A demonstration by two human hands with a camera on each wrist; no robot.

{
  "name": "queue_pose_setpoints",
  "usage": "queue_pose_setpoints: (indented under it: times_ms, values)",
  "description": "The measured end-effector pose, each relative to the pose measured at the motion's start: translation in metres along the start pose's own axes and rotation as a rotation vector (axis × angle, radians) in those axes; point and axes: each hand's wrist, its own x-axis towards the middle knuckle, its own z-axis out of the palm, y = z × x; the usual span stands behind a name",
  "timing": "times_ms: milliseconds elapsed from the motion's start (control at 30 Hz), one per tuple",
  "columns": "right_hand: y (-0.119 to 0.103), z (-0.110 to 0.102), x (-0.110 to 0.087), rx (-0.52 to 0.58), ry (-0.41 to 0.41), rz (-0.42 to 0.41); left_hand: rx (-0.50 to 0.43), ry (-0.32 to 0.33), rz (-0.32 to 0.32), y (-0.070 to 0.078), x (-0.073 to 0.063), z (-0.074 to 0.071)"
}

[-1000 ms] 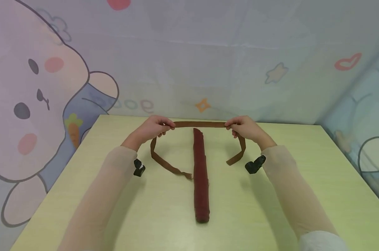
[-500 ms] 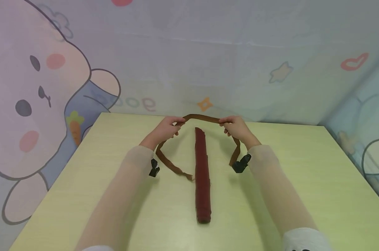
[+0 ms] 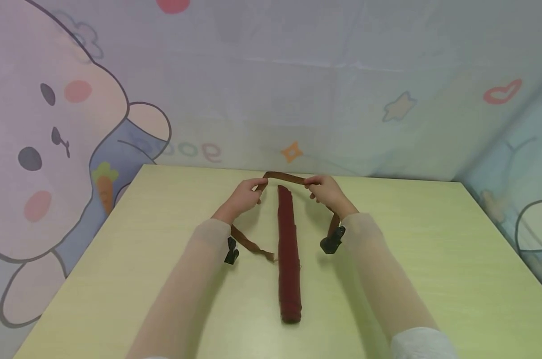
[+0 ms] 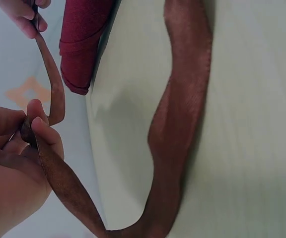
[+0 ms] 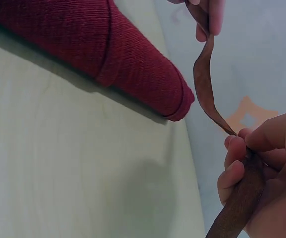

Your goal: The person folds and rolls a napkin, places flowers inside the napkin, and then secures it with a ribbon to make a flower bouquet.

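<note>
A dark red roll of ribbed fabric (image 3: pixel 289 254) lies lengthwise on the table, its far end near the back edge. Above that far end, a brown ribbon (image 3: pixel 285 176) spans between both hands in a slack arch. My left hand (image 3: pixel 244 197) pinches it between thumb and fingers, left of the roll. On the other side my right hand (image 3: pixel 328 192) pinches the ribbon too. The left tail of the ribbon (image 4: pixel 182 99) droops onto the table, its end beside the roll's left side. The right tail (image 5: pixel 237 208) hangs past the palm, partly hidden by the wrist in the head view.
The pale wooden table (image 3: pixel 118 259) reaches back to a wall hanging (image 3: pixel 271 89) printed with a cartoon bear, a star and hearts. A small black camera sits at the left wrist (image 3: pixel 231 251) and another at the right wrist (image 3: pixel 332 240).
Both hands have come closer together, shortening the ribbon span over the roll's far end. The stretch between them went from taut and straight to slack and bowed. The roll stays in place.
</note>
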Motion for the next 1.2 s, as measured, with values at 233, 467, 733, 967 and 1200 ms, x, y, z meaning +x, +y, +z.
queue_pose_setpoints:
  times_ms: [233, 467, 733, 967, 1200]
  values:
    - [0.008, 0.003, 0.001, -0.024, -0.011, 0.033, 0.025, -0.011, -0.024, -0.002, -0.001, 0.007]
    - [0.012, 0.005, 0.0, -0.034, -0.021, 0.049, 0.066, -0.002, -0.034, -0.008, 0.002, 0.008]
    - [0.021, 0.008, 0.002, -0.038, -0.047, 0.07, 0.051, -0.015, -0.054, -0.013, 0.004, 0.013]
    - [0.024, 0.006, 0.001, -0.054, -0.043, 0.082, 0.026, -0.006, -0.071, -0.015, 0.003, 0.012]
    - [0.026, 0.002, -0.001, -0.063, -0.044, 0.104, 0.038, 0.001, -0.048, -0.02, 0.002, 0.007]
